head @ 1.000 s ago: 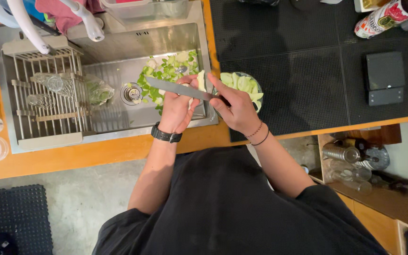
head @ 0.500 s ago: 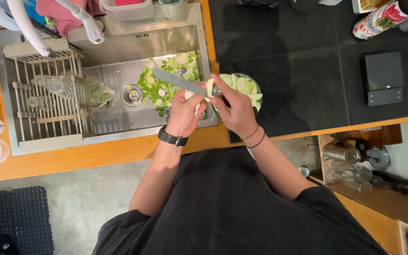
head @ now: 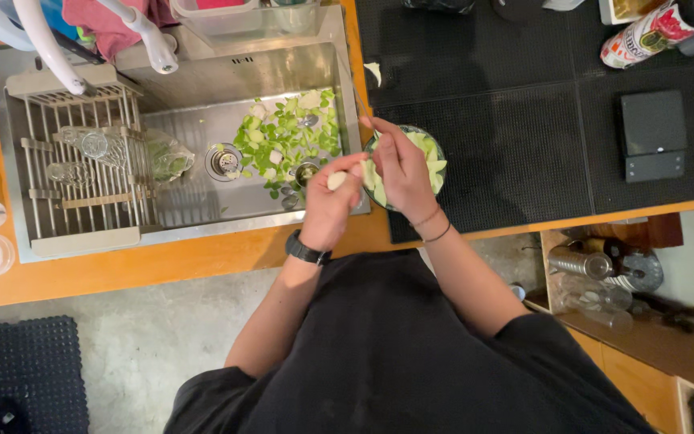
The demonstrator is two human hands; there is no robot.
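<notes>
Left hand (head: 327,205) is gripping a pale vegetable piece (head: 337,180) at the sink (head: 194,201) edge. Right hand (head: 402,170) is closing on a thin knife (head: 361,103) over the bowl of cut greens (head: 435,165). Green trimmings (head: 287,137) are lying in the sink. Judged step: trimming; next cut is calling for blade clear of the thumb.

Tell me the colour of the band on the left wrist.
Black, on the wristband just behind the left hand; the head view shows it clearly.

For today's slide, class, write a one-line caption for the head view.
Left hand holds a pale piece, right hand over a bowl of green slices, beside a sink strewn with peelings.
</notes>
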